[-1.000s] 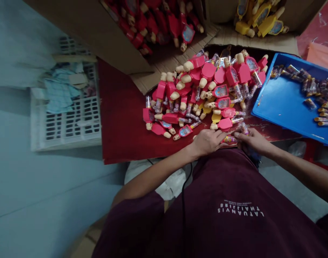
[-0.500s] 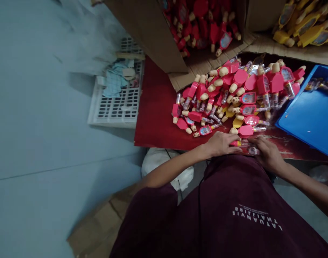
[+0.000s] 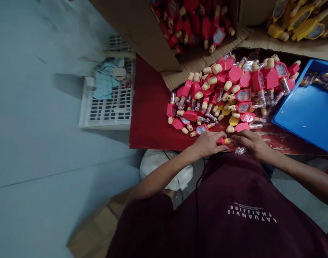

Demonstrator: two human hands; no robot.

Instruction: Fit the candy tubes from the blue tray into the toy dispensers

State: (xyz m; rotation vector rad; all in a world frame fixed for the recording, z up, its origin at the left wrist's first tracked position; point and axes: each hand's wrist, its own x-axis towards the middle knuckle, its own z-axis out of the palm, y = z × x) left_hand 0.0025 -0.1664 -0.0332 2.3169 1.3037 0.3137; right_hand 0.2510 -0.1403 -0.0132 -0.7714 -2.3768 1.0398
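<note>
Close to the front edge of the red table, my left hand is closed around a pink plastic toy with a yellow collar and a clear tube end pointing right. My right hand is closed, its fingertips at the toy's tube end; whether they touch it I cannot tell. Under its fingers shows a small clear, shiny piece with dark contents, too small to name. Just beyond both hands lies a heap of pink toys with beige knobs and clear tubes, a few yellow ones among them.
A blue tray on the right holds small shiny pieces at its far end. Cardboard boxes of red toys and yellow toys stand behind the heap. Left of the red table sits a white plastic crate with a blue cloth.
My right hand has come nearer to my left hand, bringing the small clear piece close to the held toy. The whole view has shifted slightly.
</note>
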